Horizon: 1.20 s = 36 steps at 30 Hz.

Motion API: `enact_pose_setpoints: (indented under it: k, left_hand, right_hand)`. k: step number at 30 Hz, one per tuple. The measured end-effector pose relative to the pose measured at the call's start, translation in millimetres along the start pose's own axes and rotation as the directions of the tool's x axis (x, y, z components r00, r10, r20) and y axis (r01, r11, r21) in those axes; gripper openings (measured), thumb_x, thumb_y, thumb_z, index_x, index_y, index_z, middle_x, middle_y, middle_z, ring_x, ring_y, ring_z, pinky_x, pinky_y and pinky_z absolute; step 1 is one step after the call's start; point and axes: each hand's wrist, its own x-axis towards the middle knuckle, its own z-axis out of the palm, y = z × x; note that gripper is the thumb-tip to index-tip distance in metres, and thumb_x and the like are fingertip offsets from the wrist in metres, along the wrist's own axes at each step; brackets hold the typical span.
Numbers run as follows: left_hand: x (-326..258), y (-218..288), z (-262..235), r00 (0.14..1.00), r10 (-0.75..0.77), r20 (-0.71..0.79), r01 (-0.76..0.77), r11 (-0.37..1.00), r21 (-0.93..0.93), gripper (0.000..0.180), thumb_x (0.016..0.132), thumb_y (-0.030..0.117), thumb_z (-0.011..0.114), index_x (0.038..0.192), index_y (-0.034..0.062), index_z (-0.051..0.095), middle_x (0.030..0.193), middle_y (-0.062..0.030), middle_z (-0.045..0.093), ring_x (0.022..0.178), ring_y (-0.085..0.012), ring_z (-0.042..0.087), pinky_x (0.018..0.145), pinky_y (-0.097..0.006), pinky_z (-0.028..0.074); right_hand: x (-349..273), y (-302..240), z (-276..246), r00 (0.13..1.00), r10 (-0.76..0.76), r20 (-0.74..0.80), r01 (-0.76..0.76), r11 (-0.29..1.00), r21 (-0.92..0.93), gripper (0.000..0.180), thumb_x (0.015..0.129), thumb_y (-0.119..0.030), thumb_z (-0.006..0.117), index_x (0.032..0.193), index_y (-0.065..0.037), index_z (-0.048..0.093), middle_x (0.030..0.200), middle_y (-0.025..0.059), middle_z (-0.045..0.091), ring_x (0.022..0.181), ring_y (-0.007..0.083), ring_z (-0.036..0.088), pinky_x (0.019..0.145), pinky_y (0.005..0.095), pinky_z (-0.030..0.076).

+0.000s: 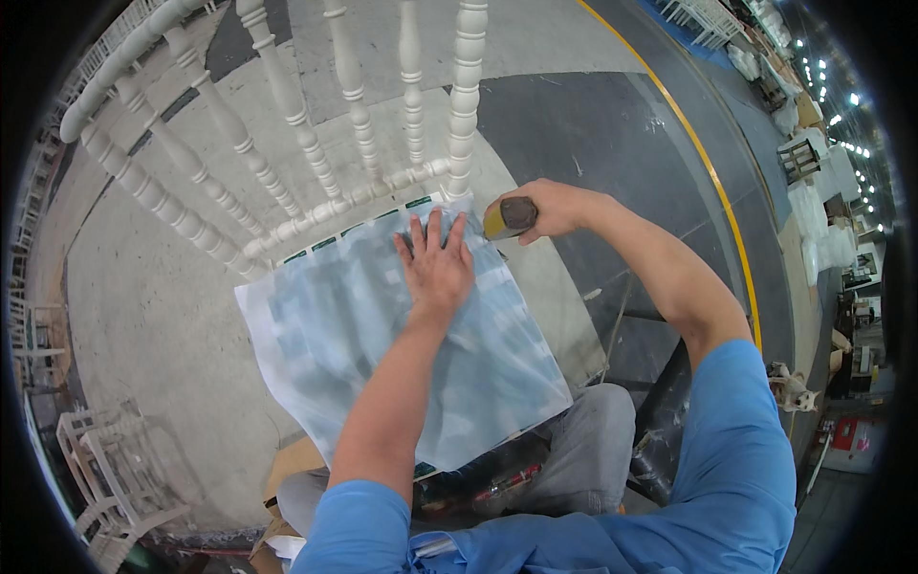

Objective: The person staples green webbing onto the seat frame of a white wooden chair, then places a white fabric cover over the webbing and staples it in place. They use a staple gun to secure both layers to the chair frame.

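Over on the pale grey floor (143,316), a person in a blue short-sleeved shirt (736,430) and grey trousers (602,435) sits by a white chair back with round, bumpy spindles (354,96). A big pale blue, cloudy-looking sheet (373,316) lies between the person's lap and the foot of the spindles. It has a white edge on the left and dark green strips (421,202) along the far side. The left hand (438,268) lies on the sheet near that far side, palm down, fingers spread, holding nothing. The right hand (555,206) is curled around a yellow tool with a dark, rounded end (512,218), near the sheet's far right corner. I can't tell if the tool touches the sheet. Off to the left stands a small white chair frame (115,469), and a yellow line (712,167) curves along the floor on the right.
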Motion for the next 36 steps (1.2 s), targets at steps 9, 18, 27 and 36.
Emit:
enact_pose_setpoints:
  k: [9,18,27,36]
  left_hand:
    - [-2,-4,1,0.998,0.008,-0.068,-0.009,1.0,-0.017,0.053,0.102,0.033,0.046,0.155,0.0297,0.046,0.163,-0.0069,0.034,0.155,-0.0386,0.024,0.126,-0.065,0.011]
    - [-2,-3,2,0.994,0.027,-0.103,-0.03,0.999,-0.032,0.054,0.101,0.031,0.048,0.154,0.0271,0.047,0.162,-0.0089,0.037,0.153,-0.0405,0.026,0.124,-0.067,0.014]
    - [-2,-5,0,0.997,0.015,-0.073,-0.017,0.999,-0.028,0.055,0.101,0.032,0.047,0.156,0.0277,0.045,0.163,-0.009,0.035,0.154,-0.0398,0.024,0.125,-0.067,0.013]
    - [-5,5,-3,0.99,0.049,-0.129,-0.058,0.996,-0.071,0.052,0.101,0.029,0.049,0.152,0.0254,0.051,0.16,-0.0093,0.039,0.152,-0.0402,0.028,0.124,-0.068,0.013]
  right_hand:
    - [13,-17,-1,0.956,0.277,-0.096,-0.23,0.912,0.341,0.042,0.081,-0.009,0.084,0.119,-0.002,0.067,0.092,0.0044,0.073,0.065,0.0114,0.061,0.062,0.0292,0.054]
    - [25,-16,8,0.936,0.303,-0.179,-0.23,0.911,0.342,0.039,0.08,-0.008,0.086,0.114,-0.001,0.068,0.088,0.0036,0.071,0.06,0.011,0.06,0.058,0.0296,0.053]
    - [25,-17,25,0.907,0.354,-0.227,-0.245,0.884,0.397,0.045,0.078,-0.011,0.085,0.119,-0.003,0.069,0.093,0.0078,0.075,0.064,0.015,0.065,0.062,0.0325,0.057]
    - [19,-17,30,0.843,0.477,-0.251,-0.343,0.834,0.431,0.038,0.079,-0.011,0.087,0.11,-0.001,0.068,0.086,0.0028,0.07,0.062,0.0104,0.06,0.058,0.0295,0.052]
